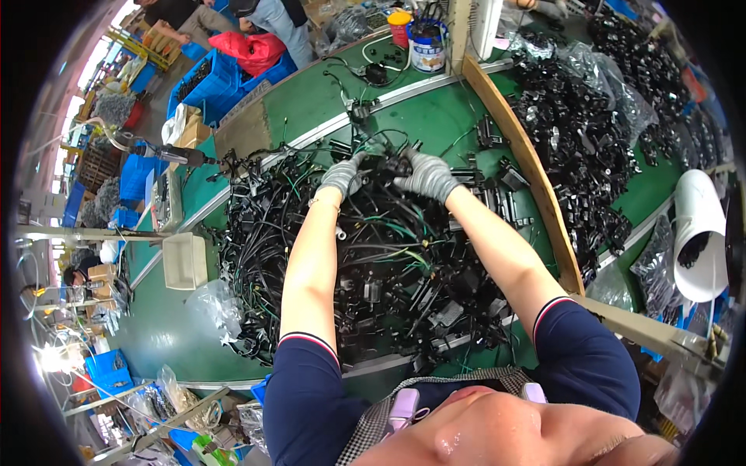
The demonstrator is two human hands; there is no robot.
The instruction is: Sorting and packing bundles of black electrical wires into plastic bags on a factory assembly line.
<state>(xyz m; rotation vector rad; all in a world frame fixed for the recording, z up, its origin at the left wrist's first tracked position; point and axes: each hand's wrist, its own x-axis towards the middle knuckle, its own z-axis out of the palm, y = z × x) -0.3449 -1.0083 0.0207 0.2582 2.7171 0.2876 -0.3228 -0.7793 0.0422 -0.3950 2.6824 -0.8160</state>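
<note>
Evidently the black part (395, 165) sits between the two gloved hands, just beyond the near edge of the pile on the far side of the desk (175, 326). The right hand (430, 177) looks clamped on it, thumb on the near side and fingers on the far side. The left hand (340, 179) has its fingers bent inward beside it, among thin leads; whether they grip or merely rest there, I cannot tell.

The part is probably light enough for one hand, its body stiff and likely smooth, so a gloved palm should help against slipping. The black cables (264, 237), spread nearer the body and to the left of the left hand, look bendy and prone to snagging. The green wires (404, 252), nearer the body between the forearms, seem thinnest and easiest to damage. The sounder hold is around the rigid body, as the right hand has it, with the left hand guiding the leads loosely rather than pulling at their ends. Rigid black blocks (505, 206), to the right of the right hand, would probably take a firmer pinch.
</note>
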